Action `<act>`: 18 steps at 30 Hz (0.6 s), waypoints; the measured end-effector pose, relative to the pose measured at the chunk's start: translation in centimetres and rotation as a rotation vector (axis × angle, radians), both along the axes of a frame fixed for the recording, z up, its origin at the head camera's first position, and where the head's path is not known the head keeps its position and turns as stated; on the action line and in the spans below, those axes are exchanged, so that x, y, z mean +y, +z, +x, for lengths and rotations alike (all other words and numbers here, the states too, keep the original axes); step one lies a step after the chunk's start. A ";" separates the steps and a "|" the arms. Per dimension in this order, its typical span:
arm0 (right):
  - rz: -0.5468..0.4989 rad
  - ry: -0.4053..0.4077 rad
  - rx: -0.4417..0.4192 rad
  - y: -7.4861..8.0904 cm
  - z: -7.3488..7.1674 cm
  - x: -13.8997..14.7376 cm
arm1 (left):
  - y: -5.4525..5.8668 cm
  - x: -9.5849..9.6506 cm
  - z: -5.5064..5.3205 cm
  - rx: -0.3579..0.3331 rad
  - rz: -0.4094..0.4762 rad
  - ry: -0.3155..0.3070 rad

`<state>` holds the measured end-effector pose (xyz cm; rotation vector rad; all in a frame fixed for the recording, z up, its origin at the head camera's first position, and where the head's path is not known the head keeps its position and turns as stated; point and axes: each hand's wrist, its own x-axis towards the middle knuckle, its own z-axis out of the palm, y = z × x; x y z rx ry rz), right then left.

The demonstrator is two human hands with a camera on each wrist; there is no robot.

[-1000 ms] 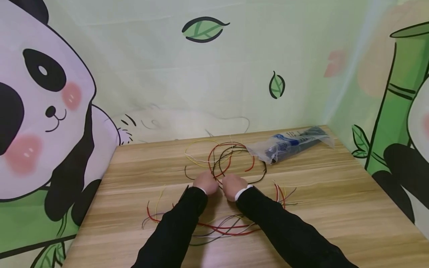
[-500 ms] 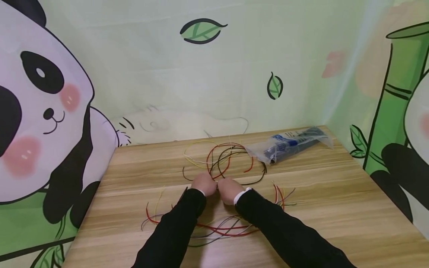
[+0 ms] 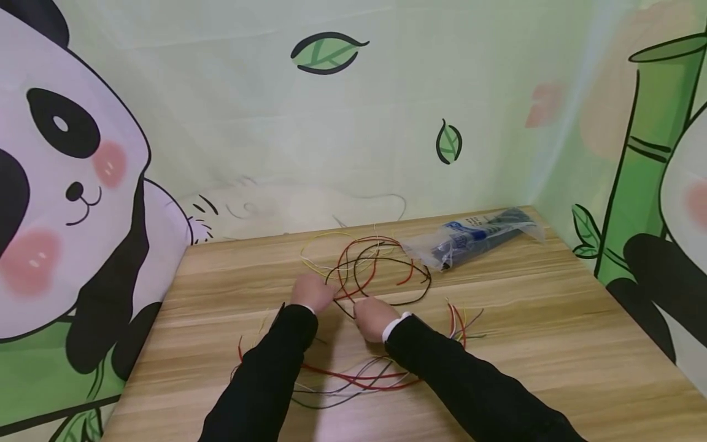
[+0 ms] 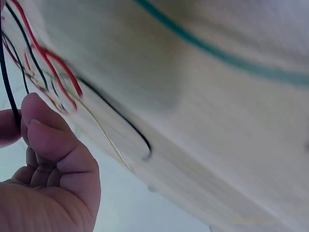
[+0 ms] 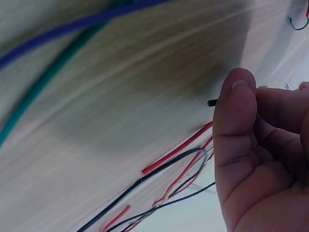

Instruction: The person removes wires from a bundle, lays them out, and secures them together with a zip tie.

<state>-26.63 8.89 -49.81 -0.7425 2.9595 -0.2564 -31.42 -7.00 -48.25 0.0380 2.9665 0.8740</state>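
Observation:
My left hand (image 3: pixel 313 293) pinches a black wire (image 4: pixel 7 82) between thumb and fingertips, close over the table. Just to its right, my right hand (image 3: pixel 375 318) pinches a black wire as well; a short cut end (image 5: pixel 212 103) pokes out past the thumb in the right wrist view. A dark stretch of wire (image 3: pixel 343 309) spans the gap between both hands. Behind them lies a loose tangle of coiled wires, with a red wire (image 3: pixel 347 250), a black loop (image 3: pixel 405 303) and a thin yellow wire (image 3: pixel 302 247).
Nearer the body, under the forearms, a second bundle of long wires (image 3: pixel 381 387) lies across the wooden table (image 3: pixel 552 344); its right ends (image 3: pixel 463 325) fan out. A clear plastic bag (image 3: pixel 475 236) with dark contents rests at the back right. A printed backdrop (image 3: pixel 248 123) stands behind.
My two hands were close together and have come apart: the left has moved left and slightly away from the body, with black wire in its fingers. The right has stayed nearly in place.

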 end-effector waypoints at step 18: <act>-0.006 0.001 -0.063 1.6 0.8 0.3 | 2.6 -4.8 -1.3 0.073 0.021 0.080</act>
